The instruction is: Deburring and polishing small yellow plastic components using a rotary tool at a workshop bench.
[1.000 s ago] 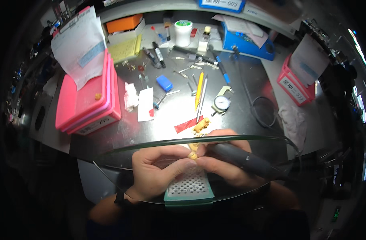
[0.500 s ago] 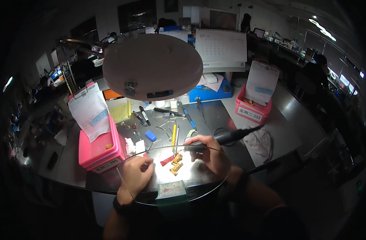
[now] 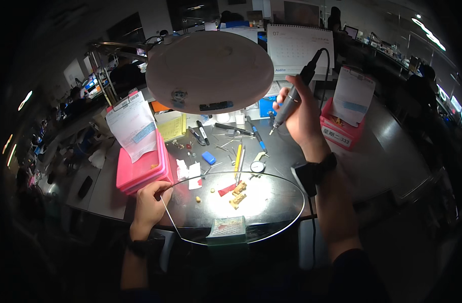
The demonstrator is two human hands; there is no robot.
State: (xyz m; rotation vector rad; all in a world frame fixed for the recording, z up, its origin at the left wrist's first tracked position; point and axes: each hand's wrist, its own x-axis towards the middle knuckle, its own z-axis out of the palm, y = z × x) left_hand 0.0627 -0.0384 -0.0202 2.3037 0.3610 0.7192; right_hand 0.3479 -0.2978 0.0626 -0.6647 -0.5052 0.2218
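Observation:
My right hand is raised above the bench's right side, its fingers wrapped round a dark grey rotary handpiece. The handpiece slants, with its thin tip down to the left and its cord up. Beside the left pink box, my left hand is curled at the left edge of a clear oval panel; what its fingers hold, if anything, is hidden. Two tan dental-model-like pieces lie in the bright light beside a red strip. Small tan bits lie left of them.
A large round lamp hangs over the bench. Pink boxes with clipped papers stand left and right. Between them lie pens, a blue block, a yellow stick and a dial gauge. A calendar stands behind.
My right hand has lifted the handpiece up and away from the tan pieces, turning its tip downward. My left hand has moved left toward the pink box, uncovering small tan bits. The view has shifted.

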